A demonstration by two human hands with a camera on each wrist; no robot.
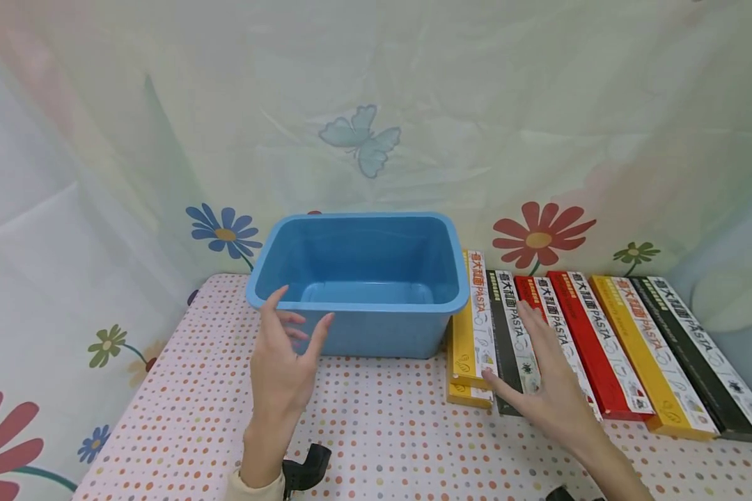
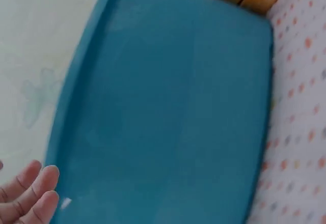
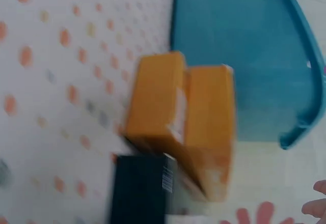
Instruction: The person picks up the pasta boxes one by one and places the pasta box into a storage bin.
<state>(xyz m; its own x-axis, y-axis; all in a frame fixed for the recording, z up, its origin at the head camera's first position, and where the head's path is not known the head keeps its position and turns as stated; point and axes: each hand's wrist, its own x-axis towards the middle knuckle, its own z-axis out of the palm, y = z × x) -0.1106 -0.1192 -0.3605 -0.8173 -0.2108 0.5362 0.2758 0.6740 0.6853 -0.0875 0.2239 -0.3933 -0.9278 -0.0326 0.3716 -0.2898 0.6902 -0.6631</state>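
A blue plastic bin (image 1: pixel 376 327) stands at the back of the table in the head view, with nothing seen inside it. My left hand (image 1: pixel 282 376) is held before the bin's front left, fingers spread and curved, gripping nothing. In the left wrist view its fingers (image 2: pixel 38 193) show beside the bin's rim (image 2: pixel 76 91). My right hand (image 1: pixel 551 390) hovers over the pasta boxes, thumb and fingers apart and holding nothing. Nearest it are a black pasta box (image 1: pixel 507 334), a red pasta box (image 1: pixel 554 306) and two stacked yellow pasta boxes (image 1: pixel 473 362).
Farther right lie another red box (image 1: pixel 601 348), a yellow box (image 1: pixel 658 362) and a black box (image 1: pixel 708 362), side by side. A dotted cloth (image 1: pixel 388 431) covers the table. Behind hangs a flowered curtain (image 1: pixel 539 104).
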